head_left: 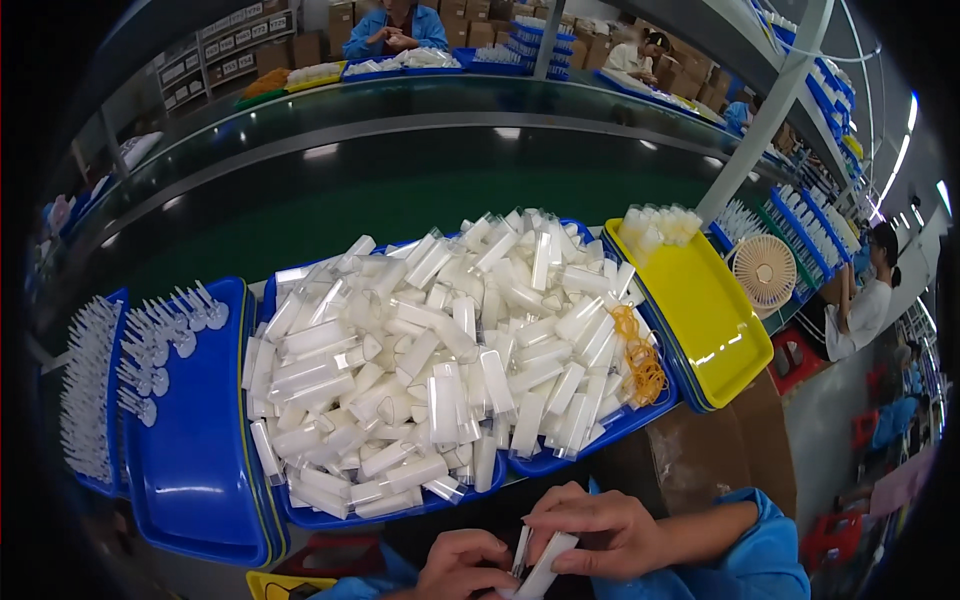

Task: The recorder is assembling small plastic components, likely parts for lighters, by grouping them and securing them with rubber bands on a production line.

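Observation:
At the bottom edge, my left hand (466,566) and my right hand (602,534) meet around a white oblong piece (548,568). The fingers of my right hand are bent over its upper end, with the thumb along its side. Bent fingers of my left hand close on its lower part, partly cut off by the picture's edge. A narrower pale strip (521,550) stands between the two hands; which hand grips it I cannot tell. Just beyond lies a heap of white oblong pieces in clear plastic sleeves (415,350), filling blue trays (560,458).
Orange rubber bands (640,362) lie at the heap's right. A yellow tray (705,320) holds several whitish pieces. Stemmed clear parts (150,350) stand in a blue tray (190,480) at left. Beyond runs a green conveyor belt (400,180); a metal post (765,125) rises right. Co-workers sit farther off.

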`<state>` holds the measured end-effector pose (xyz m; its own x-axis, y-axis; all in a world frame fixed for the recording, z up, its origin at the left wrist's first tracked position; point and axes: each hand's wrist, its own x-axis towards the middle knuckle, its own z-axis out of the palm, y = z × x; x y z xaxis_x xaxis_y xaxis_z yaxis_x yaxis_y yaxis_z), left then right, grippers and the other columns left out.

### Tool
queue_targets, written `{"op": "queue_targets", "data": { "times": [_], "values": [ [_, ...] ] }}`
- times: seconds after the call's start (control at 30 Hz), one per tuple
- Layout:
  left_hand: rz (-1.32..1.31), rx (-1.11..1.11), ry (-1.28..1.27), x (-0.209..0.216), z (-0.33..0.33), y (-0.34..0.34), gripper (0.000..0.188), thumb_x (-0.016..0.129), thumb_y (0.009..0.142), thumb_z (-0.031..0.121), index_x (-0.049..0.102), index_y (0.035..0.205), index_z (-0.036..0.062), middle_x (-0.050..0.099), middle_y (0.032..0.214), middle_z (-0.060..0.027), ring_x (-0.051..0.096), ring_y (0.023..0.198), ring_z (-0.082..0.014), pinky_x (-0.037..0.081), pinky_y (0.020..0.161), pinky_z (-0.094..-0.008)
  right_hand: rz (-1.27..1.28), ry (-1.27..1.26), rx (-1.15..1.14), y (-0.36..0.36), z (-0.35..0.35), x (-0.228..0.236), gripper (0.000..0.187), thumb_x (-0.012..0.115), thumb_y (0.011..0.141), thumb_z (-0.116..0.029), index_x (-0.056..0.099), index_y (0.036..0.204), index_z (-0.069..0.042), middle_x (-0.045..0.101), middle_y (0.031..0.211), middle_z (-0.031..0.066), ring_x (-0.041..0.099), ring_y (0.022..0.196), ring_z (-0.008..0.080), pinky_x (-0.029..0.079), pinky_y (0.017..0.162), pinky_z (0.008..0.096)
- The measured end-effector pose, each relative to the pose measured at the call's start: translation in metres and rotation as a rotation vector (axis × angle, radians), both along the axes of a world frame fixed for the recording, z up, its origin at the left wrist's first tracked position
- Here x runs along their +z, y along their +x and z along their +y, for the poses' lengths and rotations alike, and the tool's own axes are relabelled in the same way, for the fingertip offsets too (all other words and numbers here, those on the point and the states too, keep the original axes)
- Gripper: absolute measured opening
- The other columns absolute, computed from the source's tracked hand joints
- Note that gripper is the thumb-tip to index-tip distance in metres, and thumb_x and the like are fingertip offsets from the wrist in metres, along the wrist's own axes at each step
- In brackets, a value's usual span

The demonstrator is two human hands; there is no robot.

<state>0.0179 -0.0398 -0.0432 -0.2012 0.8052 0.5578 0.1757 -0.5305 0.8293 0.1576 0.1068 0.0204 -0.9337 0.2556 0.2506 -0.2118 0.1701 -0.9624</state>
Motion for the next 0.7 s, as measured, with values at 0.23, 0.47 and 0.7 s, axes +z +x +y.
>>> {"op": "queue_targets", "data": {
  "times": [0.23,0.47,0.7],
  "values": [
    [-0.186,0.031,-0.035,0.014,0.003,-0.013,0.017,0.063,0.078,0.003,0.050,0.089,0.0039,0.044,0.105,-0.0183,0.054,0.083,-0.0229,0.047,0.071,-0.0308,0.036,1.015,-0.118,-0.088,0.104,0.029,0.043,0.063,0.074,-0.014,0.055,0.115,-0.006,0.058,0.100,0.0107,0.052,0.092,0.0264,0.042,0.082,0.0379],
    [-0.186,0.073,-0.074,0.018,-0.004,-0.014,0.024,0.060,0.076,-0.007,0.048,0.093,0.0038,0.044,0.107,-0.0188,0.057,0.083,-0.0236,0.050,0.072,-0.0318,-0.622,1.645,-0.245,-0.161,0.161,0.024,0.036,0.058,0.070,-0.010,0.056,0.106,-0.004,0.061,0.097,0.0109,0.053,0.098,0.0265,0.044,0.083,0.0382],
    [-0.219,0.161,-0.113,0.025,-0.009,-0.013,0.025,0.064,0.074,-0.005,0.052,0.094,0.0034,0.051,0.100,-0.0168,0.056,0.081,-0.0213,0.049,0.068,-0.0302,-0.419,1.715,-0.254,-0.155,0.164,0.021,0.032,0.058,0.072,-0.006,0.056,0.104,-0.005,0.060,0.091,0.0110,0.057,0.090,0.0231,0.049,0.068,0.0303]
  ]
}}
